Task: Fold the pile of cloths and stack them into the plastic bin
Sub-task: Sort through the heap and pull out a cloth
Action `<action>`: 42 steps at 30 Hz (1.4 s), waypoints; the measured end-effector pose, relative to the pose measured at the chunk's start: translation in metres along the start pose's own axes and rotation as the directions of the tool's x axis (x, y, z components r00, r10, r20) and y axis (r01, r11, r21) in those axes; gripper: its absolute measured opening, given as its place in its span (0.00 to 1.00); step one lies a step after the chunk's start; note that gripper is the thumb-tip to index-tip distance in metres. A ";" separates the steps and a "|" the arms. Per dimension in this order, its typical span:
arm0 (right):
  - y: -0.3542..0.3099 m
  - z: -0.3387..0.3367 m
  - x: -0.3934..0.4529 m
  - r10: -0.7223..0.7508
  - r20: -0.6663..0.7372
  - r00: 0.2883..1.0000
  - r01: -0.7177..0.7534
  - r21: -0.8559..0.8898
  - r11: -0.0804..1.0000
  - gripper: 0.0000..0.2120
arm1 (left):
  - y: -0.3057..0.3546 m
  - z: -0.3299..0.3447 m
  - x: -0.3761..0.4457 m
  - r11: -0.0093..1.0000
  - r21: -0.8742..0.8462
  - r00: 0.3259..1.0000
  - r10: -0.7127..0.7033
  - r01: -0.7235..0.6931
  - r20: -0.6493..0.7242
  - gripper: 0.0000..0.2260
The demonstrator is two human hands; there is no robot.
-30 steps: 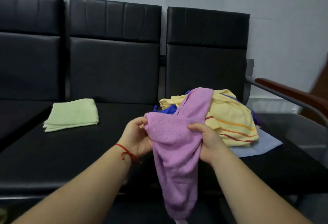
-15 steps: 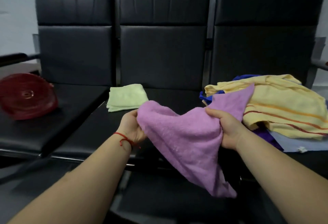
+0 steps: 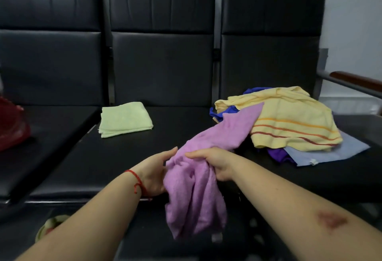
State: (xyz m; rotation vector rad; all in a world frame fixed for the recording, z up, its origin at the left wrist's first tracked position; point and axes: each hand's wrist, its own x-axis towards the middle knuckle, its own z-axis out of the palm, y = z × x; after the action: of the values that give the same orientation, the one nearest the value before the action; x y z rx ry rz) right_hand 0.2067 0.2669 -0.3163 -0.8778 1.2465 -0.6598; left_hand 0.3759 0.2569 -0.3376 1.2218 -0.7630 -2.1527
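A pink towel point(image 3: 196, 190) hangs bunched over the front edge of the middle black seat. My right hand point(image 3: 215, 162) grips its upper part, and one corner trails up toward the pile. My left hand point(image 3: 154, 173), with a red string on the wrist, touches the towel's left side with fairly straight fingers. The pile point(image 3: 289, 124) lies on the right seat: a yellow striped towel on top, blue, purple and pale blue cloths under it. A folded light green cloth point(image 3: 125, 118) lies at the back left of the middle seat. No plastic bin is in view.
A row of three black padded seats point(image 3: 103, 157) stands against the wall. A red object point(image 3: 12, 126) sits on the left seat. A wooden armrest point(image 3: 357, 80) juts out at the far right. Something yellowish point(image 3: 51, 225) lies on the floor at lower left.
The towel was spread between both hands; now it is bunched and hangs lower. My hands have come together, and the left one has loosened its hold. The view has swung back to the right.
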 end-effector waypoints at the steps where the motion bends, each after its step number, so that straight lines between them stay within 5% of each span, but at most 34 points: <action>1: 0.000 -0.002 0.001 -0.016 0.005 1.000 0.016 0.006 1.000 0.06 | 0.000 0.002 0.005 1.000 0.012 1.000 0.002 -0.002 -0.018 0.19; 5: -0.004 -0.011 -0.001 -0.096 -0.031 0.995 0.097 0.054 0.994 0.04 | 0.002 0.014 0.014 0.994 0.096 0.994 0.053 -0.043 -0.096 0.12; 11: -0.004 -0.048 -0.012 -0.128 -0.137 0.982 0.133 0.030 0.991 0.03 | 0.014 0.000 0.020 0.927 0.017 0.892 0.364 -0.374 -0.269 0.11; 15: 0.004 -0.073 -0.024 -0.127 -0.253 0.959 0.127 -0.017 0.992 0.13 | 0.025 -0.018 -0.003 0.850 0.059 0.772 0.502 -0.523 -0.390 0.28; 22: 0.001 -0.093 -0.055 -0.185 -0.388 0.903 0.220 0.048 0.974 0.20 | 0.032 -0.022 -0.051 0.799 0.257 0.765 0.597 -0.543 -0.242 0.17; 26: -0.011 -0.092 -0.081 -0.344 -0.384 0.857 0.368 -0.012 0.930 0.27 | 0.033 -0.028 -0.074 0.727 0.346 0.685 0.681 -0.593 -0.258 0.21; 29: -0.019 -0.084 -0.099 -0.476 -0.283 0.833 0.486 -0.041 0.873 0.21 | 0.036 -0.029 -0.096 0.701 0.339 0.648 0.711 -0.627 -0.272 0.25; 39: -0.027 -0.069 -0.140 -0.659 -0.184 0.729 0.551 -0.414 0.725 0.24 | 0.037 -0.055 -0.162 0.618 0.278 0.552 0.784 -0.736 -0.283 0.21; 42: -0.026 -0.060 -0.146 -0.710 -0.084 0.700 0.371 -0.806 0.461 0.26 | 0.026 -0.059 -0.174 0.538 0.552 0.488 0.836 -0.638 -0.251 0.21</action>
State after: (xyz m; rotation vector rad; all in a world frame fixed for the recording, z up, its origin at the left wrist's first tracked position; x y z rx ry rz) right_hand 0.1175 0.3621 -0.2235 -2.0093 1.6627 -0.9021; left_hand 0.5088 0.3474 -0.2455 1.2062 -1.2386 -0.8997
